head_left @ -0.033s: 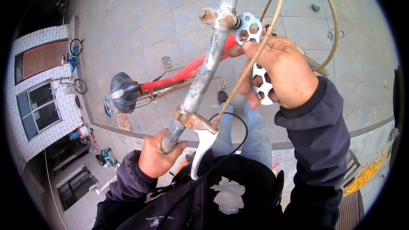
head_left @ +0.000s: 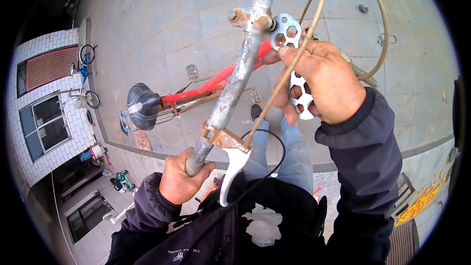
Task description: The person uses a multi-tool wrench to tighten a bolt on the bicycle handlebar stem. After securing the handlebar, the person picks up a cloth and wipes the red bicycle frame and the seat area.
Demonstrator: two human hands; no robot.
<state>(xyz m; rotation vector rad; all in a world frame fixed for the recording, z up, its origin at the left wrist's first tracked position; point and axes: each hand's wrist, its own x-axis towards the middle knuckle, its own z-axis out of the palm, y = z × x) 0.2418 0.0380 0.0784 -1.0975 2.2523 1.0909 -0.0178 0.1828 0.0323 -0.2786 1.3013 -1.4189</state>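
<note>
Left hand point(head_left: 179, 180) grips end of rusty grey metal handlebar point(head_left: 234, 81), just beside white brake lever point(head_left: 233, 169). Right hand point(head_left: 321, 79) holds flat white multi-hole bicycle wrench point(head_left: 294, 68) against handlebar clamp. Tan brake cable point(head_left: 289, 64) crosses right fingers. Red bicycle frame point(head_left: 216, 82), black saddle point(head_left: 141, 104) below.

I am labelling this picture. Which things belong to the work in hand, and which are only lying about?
In the work: left hand on handlebar; right hand holding flat wrench; brake lever; brake cable.

Lying about: blue bicycle, orange pieces, bench.
</note>
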